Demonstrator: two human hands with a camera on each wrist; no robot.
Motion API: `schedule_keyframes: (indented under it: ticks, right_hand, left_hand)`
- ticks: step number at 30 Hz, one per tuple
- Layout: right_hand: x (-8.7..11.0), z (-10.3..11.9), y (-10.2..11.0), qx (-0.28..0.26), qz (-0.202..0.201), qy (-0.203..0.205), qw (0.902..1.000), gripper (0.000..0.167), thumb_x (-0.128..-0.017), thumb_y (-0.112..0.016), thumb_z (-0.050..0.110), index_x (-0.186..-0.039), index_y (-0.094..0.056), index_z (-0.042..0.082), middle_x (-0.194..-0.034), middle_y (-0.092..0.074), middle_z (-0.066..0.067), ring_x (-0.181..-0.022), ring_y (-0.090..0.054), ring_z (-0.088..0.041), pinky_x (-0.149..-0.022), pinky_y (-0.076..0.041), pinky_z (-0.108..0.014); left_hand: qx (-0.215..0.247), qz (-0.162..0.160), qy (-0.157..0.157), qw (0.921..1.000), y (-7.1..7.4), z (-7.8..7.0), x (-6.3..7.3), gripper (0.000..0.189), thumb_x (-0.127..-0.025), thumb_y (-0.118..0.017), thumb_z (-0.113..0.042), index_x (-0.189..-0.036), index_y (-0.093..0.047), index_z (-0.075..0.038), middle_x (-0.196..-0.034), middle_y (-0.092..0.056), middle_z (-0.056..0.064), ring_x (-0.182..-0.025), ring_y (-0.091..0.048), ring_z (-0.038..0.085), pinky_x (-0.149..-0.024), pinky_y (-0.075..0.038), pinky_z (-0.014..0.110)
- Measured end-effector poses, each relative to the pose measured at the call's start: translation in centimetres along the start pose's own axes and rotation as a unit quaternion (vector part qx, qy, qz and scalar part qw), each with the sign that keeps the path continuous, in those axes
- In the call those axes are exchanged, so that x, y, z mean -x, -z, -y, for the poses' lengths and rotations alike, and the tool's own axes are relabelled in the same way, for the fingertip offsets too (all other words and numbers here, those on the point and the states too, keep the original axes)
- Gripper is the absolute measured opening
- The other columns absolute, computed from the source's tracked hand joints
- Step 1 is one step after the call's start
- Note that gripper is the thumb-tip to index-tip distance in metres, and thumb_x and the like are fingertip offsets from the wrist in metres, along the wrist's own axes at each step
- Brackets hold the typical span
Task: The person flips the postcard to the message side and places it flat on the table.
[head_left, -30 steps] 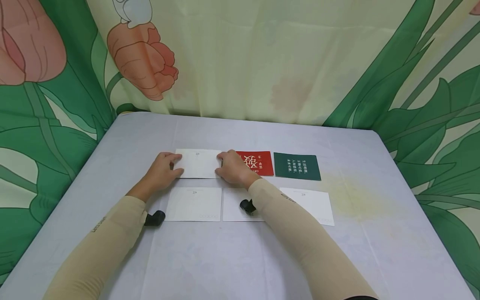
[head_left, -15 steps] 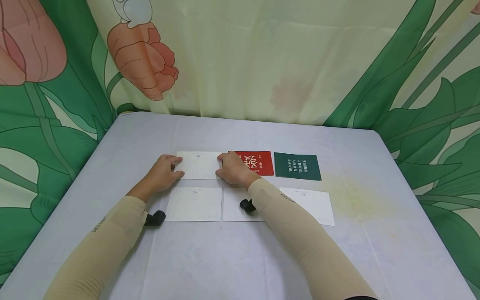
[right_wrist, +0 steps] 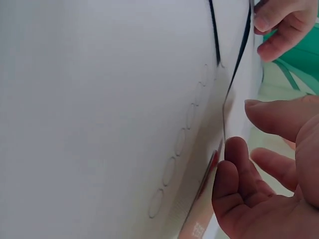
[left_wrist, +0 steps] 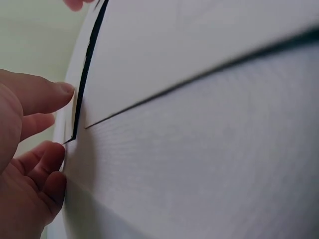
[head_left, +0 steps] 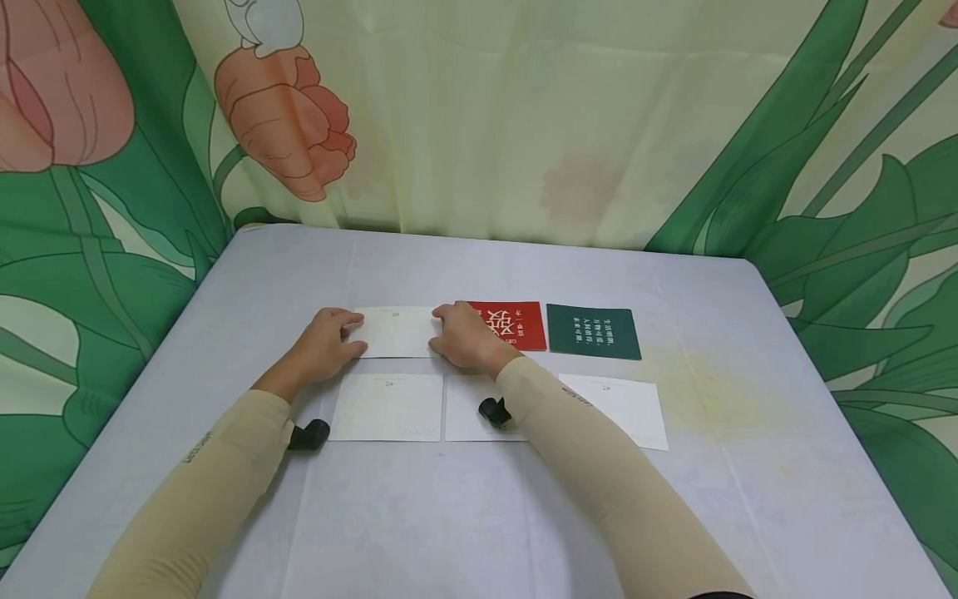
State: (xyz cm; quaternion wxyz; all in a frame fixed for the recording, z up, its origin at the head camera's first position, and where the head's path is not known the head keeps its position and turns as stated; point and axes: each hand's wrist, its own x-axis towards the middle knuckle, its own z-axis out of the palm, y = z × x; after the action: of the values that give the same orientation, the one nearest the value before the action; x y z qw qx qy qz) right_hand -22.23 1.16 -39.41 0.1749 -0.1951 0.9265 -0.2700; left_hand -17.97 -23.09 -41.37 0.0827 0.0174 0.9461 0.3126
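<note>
In the head view a white postcard (head_left: pixel 397 334) is at the left end of the far row, between my two hands. My left hand (head_left: pixel 323 341) holds its left edge, thumb toward the near corner and fingers farther back. At the right edge, my right hand (head_left: pixel 466 334) grips it the same way and partly covers the red card (head_left: pixel 520 323). The left wrist view shows the left fingertips (left_wrist: pixel 65 92) at the card's edge. In the right wrist view, curled fingertips (right_wrist: pixel 227 174) meet the card's near corner.
A dark green card (head_left: pixel 594 331) with white writing ends the far row. Nearer lie white postcards: a left one (head_left: pixel 386 408), a middle one (head_left: pixel 464 420) partly under the right forearm, and a right one (head_left: pixel 624 412). A white cloth covers the table (head_left: pixel 419 516); a floral curtain (head_left: pixel 486 125) hangs behind.
The far edge of the held postcard has come down and nearer, so it looks flatter. Both hands have stayed almost in place, and the other cards have not moved.
</note>
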Motion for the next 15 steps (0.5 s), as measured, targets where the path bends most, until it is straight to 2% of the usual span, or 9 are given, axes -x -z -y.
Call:
schedule_keyframes:
  ticks: [4, 8, 15]
  right_hand:
    - [0.6, 0.0, 0.6, -0.041, 0.001, -0.006, 0.9991, 0.056, -0.094, -0.067, 0.021, -0.146, -0.049, 0.008, -0.131, -0.057, -0.007, -0.116, -0.052, -0.022, -0.101, -0.047, -0.037]
    - [1.6, -0.4, 1.8, -0.064, 0.001, 0.003, 0.9979, 0.058, -0.094, -0.068, 0.023, -0.147, -0.048, 0.01, -0.131, -0.059, -0.004, -0.11, -0.057, -0.02, -0.096, -0.049, -0.035]
    - [3.3, -2.3, 4.6, -0.059, -0.009, 0.016, 0.9981, 0.063, -0.092, -0.071, 0.026, -0.148, -0.047, 0.013, -0.138, -0.056, -0.005, -0.12, -0.054, -0.023, -0.092, -0.052, -0.037]
  left_hand:
    - [0.0, -0.002, -0.002, 1.0, 0.2, -0.4, 0.3, 0.057, -0.096, -0.065, -0.015, -0.144, -0.045, 0.009, -0.146, -0.033, 0.032, -0.115, -0.047, 0.037, -0.103, -0.04, 0.053]
    - [0.004, 0.0, -0.027, 0.9996, 0.4, -1.3, 0.7, 0.058, -0.095, -0.065, -0.016, -0.145, -0.045, 0.006, -0.149, -0.034, 0.03, -0.123, -0.047, 0.04, -0.105, -0.039, 0.054]
    - [0.014, -0.003, -0.083, 0.9965, 0.7, -3.5, 1.2, 0.063, -0.093, -0.069, -0.018, -0.148, -0.043, 0.001, -0.15, -0.042, 0.023, -0.135, -0.04, 0.041, -0.11, -0.033, 0.054]
